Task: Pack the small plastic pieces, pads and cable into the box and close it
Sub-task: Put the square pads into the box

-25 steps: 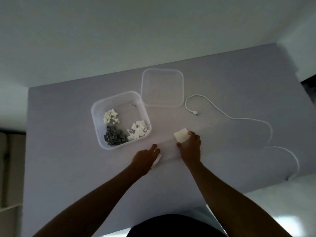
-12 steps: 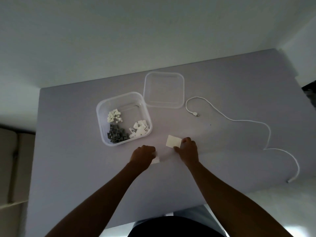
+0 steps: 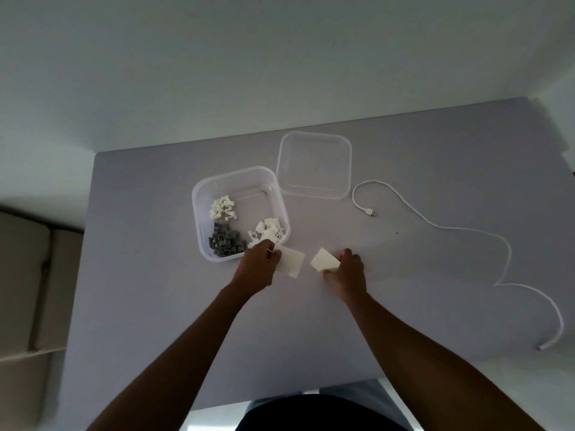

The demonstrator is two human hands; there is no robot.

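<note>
Two white pads off the tabletop, one in each hand. Left pad (image 3: 290,262) pinched at its left edge by the fingers (image 3: 273,256) of the left hand (image 3: 259,269), flat face up, long axis running to the right, toward the other pad. Right pad (image 3: 324,260) gripped at its right end by the right hand (image 3: 346,273), tilted, its free corner pointing toward the left pad; a small gap between the two, not touching. Fingers of both hands closed on the pads, none spread.

Just beyond and to the left of the left hand, the clear box (image 3: 199,213), open, its near right corner right beside the left knuckles. Inside already: a heap of cream plastic pieces (image 3: 222,207), a heap of grey pieces (image 3: 225,241), a heap of white pieces (image 3: 267,232). Far part of the box floor bare.

Key relation for the coming move: box up and to the left of both pads, left hand clearly nearer, right hand needing to cross over toward it. Probably left pad in first, or both pads stacked and then dropped in together.

Farther out, the clear lid (image 3: 315,169) lying beside the far right corner of the box. White cable (image 3: 441,227) loose across the right side of the tabletop (image 3: 149,275), plug end near the lid, well apart from both hands. Cable and lid not yet handled.
</note>
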